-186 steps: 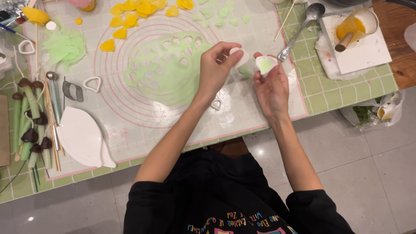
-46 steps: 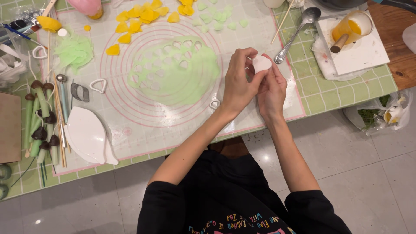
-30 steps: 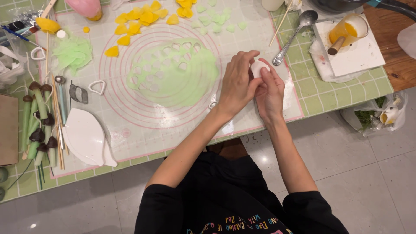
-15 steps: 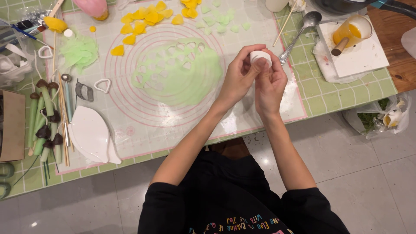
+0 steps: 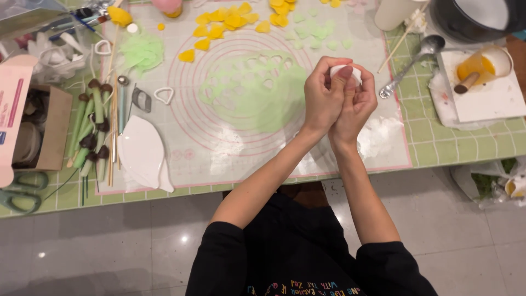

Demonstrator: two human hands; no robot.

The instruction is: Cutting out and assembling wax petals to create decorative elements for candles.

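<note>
Two hands, one metal spoon, one scissors, two heart cutters.

Glossy metal spoon, matt mat

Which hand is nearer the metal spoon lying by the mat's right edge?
Right. The right hand is just left of the spoon, while the left hand sits farther left, on the other side of the right hand.
</note>
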